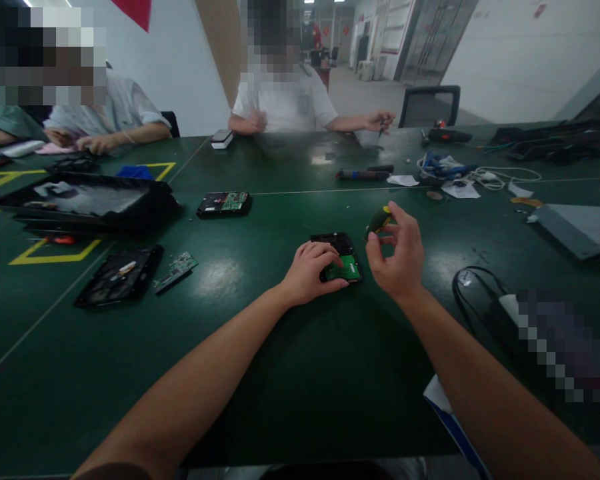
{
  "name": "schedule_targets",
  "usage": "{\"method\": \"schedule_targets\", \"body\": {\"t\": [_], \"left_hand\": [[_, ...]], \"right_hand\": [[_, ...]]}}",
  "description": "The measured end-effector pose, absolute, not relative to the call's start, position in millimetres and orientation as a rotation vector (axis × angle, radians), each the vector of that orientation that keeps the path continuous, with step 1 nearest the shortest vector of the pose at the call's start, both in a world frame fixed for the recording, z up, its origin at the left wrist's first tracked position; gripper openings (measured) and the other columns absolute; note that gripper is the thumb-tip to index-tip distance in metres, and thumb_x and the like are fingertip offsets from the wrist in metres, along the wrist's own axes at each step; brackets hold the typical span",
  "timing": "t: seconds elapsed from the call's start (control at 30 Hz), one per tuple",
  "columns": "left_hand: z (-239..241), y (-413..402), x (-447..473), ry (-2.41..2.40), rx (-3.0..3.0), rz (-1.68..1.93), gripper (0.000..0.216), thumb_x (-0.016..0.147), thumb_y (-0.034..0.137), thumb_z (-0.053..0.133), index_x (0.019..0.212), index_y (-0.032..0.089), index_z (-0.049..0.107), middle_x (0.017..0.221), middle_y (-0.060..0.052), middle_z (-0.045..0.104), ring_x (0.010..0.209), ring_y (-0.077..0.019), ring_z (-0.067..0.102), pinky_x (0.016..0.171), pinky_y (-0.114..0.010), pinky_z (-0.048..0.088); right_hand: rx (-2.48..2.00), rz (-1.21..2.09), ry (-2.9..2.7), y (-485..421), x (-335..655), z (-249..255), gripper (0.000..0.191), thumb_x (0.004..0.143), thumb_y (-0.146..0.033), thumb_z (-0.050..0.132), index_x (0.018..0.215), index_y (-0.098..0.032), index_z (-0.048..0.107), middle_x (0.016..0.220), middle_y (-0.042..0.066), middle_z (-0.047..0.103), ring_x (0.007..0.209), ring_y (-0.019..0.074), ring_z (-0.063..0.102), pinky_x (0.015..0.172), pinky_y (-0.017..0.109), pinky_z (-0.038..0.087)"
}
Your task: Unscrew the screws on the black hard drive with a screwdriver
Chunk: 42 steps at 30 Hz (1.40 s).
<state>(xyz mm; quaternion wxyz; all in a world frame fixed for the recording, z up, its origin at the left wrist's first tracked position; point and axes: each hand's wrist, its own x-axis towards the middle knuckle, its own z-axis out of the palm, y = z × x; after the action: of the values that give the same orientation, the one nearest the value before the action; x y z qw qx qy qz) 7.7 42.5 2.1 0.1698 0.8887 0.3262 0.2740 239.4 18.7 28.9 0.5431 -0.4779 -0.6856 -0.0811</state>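
Note:
A hard drive (341,257) with a green circuit board facing up lies on the dark green table (280,360) in front of me. My left hand (313,272) rests on its near left corner, fingers curled over the edge and holding it down. My right hand (397,253) hovers just to the right of the drive, fingers pinched round a screwdriver with a yellow and black handle (380,219) that points down toward the board.
Another drive (225,203) lies further back. At the left are a loose circuit board (176,271), an opened drive case (120,275) and a black tray (85,200). Cables (460,175) lie at back right. Two other people sit across the table.

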Motion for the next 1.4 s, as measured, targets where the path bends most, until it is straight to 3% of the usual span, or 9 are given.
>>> {"method": "schedule_targets", "body": {"t": [0.53, 0.77, 0.97, 1.17, 1.4], "left_hand": [[2.7, 41.4, 7.6, 0.924, 2.539, 0.777, 0.041, 0.091, 0.056, 0.079, 0.118, 0.027, 0.069, 0.137, -0.007, 0.068, 0.136, -0.0309, 0.058, 0.123, -0.056, 0.033], [3.7, 41.6, 8.0, 0.918, 2.538, 0.787, 0.041, 0.091, 0.055, 0.079, 0.118, 0.026, 0.069, 0.137, -0.008, 0.069, 0.136, -0.0312, 0.058, 0.122, -0.055, 0.034], [2.9, 41.4, 7.4, 0.921, 2.539, 0.780, 0.041, 0.091, 0.055, 0.079, 0.118, 0.027, 0.069, 0.138, -0.008, 0.068, 0.136, -0.0311, 0.058, 0.123, -0.057, 0.033], [2.3, 42.0, 7.3, 0.921, 2.544, 0.786, 0.041, 0.090, 0.055, 0.080, 0.118, 0.027, 0.069, 0.137, -0.008, 0.069, 0.136, -0.0313, 0.058, 0.122, -0.056, 0.034], [2.1, 42.0, 7.9, 0.919, 2.545, 0.786, 0.041, 0.090, 0.056, 0.080, 0.118, 0.027, 0.069, 0.137, -0.007, 0.069, 0.137, -0.0303, 0.059, 0.123, -0.055, 0.033]], "right_hand": [[-1.117, -0.253, -1.607, 19.9, 239.8, 28.4, 0.068, 0.096, -0.026, 0.066, 0.159, -0.030, 0.042, 0.138, 0.014, 0.057, 0.088, 0.0206, 0.070, 0.060, 0.034, 0.067], [-1.117, -0.209, -1.645, 18.8, 239.8, 29.2, 0.071, 0.097, -0.024, 0.061, 0.163, -0.032, 0.036, 0.144, 0.013, 0.056, 0.097, 0.0235, 0.071, 0.068, 0.038, 0.070], [-1.120, -0.275, -1.597, 21.0, 240.3, 28.4, 0.068, 0.096, -0.030, 0.068, 0.159, -0.031, 0.041, 0.137, 0.013, 0.058, 0.090, 0.0215, 0.070, 0.062, 0.035, 0.068], [-1.120, -0.220, -1.626, 18.8, 239.3, 29.5, 0.068, 0.098, -0.026, 0.062, 0.162, -0.032, 0.038, 0.143, 0.013, 0.057, 0.096, 0.0229, 0.072, 0.070, 0.038, 0.069], [-1.113, -0.233, -1.616, 18.9, 240.3, 29.0, 0.070, 0.095, -0.025, 0.065, 0.160, -0.032, 0.040, 0.140, 0.013, 0.055, 0.093, 0.0225, 0.069, 0.065, 0.038, 0.068]]}}
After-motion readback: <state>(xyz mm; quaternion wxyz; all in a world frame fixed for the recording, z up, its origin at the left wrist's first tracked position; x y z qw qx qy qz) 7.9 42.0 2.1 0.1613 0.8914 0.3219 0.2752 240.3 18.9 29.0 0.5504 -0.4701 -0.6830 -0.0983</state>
